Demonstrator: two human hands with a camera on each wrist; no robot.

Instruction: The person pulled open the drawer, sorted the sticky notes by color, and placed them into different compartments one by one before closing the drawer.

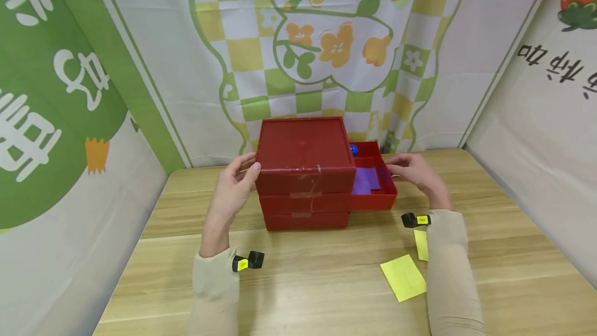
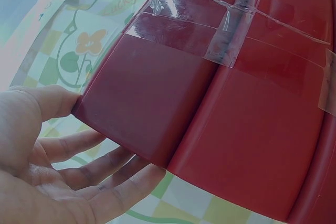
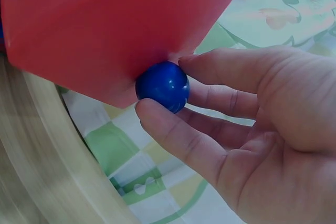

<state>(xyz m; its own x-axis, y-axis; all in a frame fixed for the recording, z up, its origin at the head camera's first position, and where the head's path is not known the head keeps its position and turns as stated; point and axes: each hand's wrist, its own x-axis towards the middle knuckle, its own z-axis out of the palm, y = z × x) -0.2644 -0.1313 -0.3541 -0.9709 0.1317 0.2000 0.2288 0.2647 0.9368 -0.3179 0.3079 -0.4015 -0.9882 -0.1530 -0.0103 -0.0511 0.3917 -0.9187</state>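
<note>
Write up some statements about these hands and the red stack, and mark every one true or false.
1. The left hand touches the red stack. True.
2. The right hand pinches the blue knob of the pulled-out drawer. True.
3. That drawer juts out from the left side of the stack. False: it juts out from the right side.
4. Purple paper lies inside the drawer. True.
5. All the paper in view is purple. False: yellow notes lie on the table.
6. The front of the stack carries no tape. False: clear tape is stuck on it.
</note>
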